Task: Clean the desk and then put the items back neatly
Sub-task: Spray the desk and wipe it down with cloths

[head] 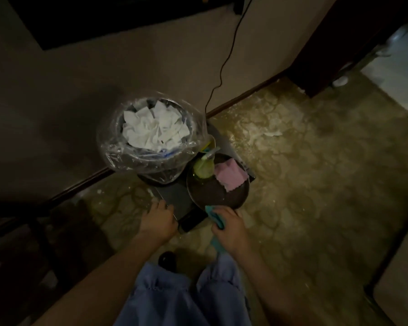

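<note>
I look down at the floor in dim light. My left hand (159, 220) grips the near left edge of a flat grey board (174, 198), perhaps a closed laptop. My right hand (229, 225) holds a teal cloth (216, 217) against the board's near right side, beside a dark round tray (218, 191). On the tray lie a pink cloth (230, 176) and a green-yellow cup (203, 169) with a straw. A dark phone-like slab (192, 220) rests on the board between my hands.
A bin (151, 137) lined with clear plastic and full of white crumpled paper stands on the board's far left. A black cable (224, 64) runs down the wall behind. Patterned tile floor (304, 172) lies right; a dark door frame (320, 55) stands far right.
</note>
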A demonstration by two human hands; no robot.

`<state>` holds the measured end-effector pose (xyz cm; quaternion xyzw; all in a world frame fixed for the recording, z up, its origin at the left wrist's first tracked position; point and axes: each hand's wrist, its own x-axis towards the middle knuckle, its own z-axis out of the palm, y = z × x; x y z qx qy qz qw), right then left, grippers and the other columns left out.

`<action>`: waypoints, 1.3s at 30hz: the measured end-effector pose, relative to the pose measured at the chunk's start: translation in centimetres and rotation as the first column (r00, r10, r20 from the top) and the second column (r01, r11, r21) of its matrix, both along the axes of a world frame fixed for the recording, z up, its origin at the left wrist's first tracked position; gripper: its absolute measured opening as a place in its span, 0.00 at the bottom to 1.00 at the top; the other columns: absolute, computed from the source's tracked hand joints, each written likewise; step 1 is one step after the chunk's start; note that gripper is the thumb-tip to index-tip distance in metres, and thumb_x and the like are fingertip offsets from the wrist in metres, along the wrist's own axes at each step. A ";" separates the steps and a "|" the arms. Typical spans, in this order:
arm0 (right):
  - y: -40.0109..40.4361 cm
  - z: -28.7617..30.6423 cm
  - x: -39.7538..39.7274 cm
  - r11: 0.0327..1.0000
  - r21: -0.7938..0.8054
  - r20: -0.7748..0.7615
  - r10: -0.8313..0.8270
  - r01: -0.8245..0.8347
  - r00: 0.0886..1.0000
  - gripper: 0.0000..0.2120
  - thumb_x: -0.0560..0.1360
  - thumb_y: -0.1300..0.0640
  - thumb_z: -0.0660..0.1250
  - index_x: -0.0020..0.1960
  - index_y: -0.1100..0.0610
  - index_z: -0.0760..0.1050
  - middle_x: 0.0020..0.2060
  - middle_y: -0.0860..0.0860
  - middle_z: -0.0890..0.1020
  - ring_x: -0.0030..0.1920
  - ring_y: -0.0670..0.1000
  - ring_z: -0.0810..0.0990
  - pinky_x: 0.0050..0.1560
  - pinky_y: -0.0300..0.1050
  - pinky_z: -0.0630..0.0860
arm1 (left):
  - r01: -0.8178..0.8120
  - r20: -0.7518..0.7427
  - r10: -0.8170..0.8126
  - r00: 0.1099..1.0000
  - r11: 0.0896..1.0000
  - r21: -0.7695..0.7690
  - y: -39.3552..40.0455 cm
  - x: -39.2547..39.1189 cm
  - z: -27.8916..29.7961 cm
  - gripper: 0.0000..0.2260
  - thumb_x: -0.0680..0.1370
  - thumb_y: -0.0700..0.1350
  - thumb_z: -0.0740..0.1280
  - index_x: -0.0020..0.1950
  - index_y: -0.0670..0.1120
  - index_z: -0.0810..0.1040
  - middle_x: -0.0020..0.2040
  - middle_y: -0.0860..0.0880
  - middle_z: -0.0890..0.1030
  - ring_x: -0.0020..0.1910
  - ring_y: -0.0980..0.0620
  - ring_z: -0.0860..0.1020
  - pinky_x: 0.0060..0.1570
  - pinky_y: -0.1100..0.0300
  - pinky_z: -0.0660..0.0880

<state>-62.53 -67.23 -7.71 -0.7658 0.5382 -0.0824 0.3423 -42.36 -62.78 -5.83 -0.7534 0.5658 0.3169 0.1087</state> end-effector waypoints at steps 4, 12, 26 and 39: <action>-4.3 -1.9 -1.1 0.995 0.034 -0.066 0.094 -0.092 0.993 0.18 0.71 0.62 0.68 0.60 0.60 0.77 0.60 0.53 0.78 0.56 0.54 0.70 0.53 0.33 0.59 | -0.064 -0.014 0.065 0.998 0.997 0.039 -3.4 -1.3 -1.8 0.20 0.79 0.49 0.58 0.69 0.44 0.67 0.68 0.44 0.66 0.69 0.45 0.62 0.66 0.51 0.65; -12.6 -8.6 -2.5 0.932 0.122 -0.071 0.352 -0.342 0.933 0.19 0.64 0.61 0.67 0.55 0.62 0.79 0.54 0.56 0.82 0.52 0.61 0.78 0.56 0.39 0.61 | -0.271 -0.023 0.276 0.961 0.955 0.116 -8.5 -4.7 -5.2 0.18 0.80 0.49 0.58 0.68 0.44 0.68 0.67 0.43 0.67 0.67 0.46 0.64 0.63 0.51 0.66; -16.7 -19.6 0.0 0.902 0.109 0.063 0.413 -0.418 0.908 0.22 0.66 0.58 0.65 0.60 0.63 0.76 0.55 0.58 0.80 0.52 0.63 0.75 0.55 0.50 0.70 | -0.456 -0.032 0.466 0.884 0.876 0.154 -12.8 -6.5 -16.0 0.21 0.78 0.48 0.59 0.71 0.45 0.67 0.68 0.42 0.68 0.66 0.43 0.65 0.63 0.47 0.67; -15.0 -21.7 -1.8 0.833 -0.223 0.006 0.520 -0.506 0.854 0.17 0.70 0.58 0.58 0.54 0.59 0.81 0.53 0.53 0.83 0.55 0.52 0.69 0.53 0.50 0.67 | -0.459 -0.040 0.463 0.885 0.885 0.085 -12.4 -6.1 -17.6 0.20 0.78 0.46 0.60 0.70 0.43 0.68 0.67 0.41 0.69 0.66 0.41 0.65 0.62 0.48 0.67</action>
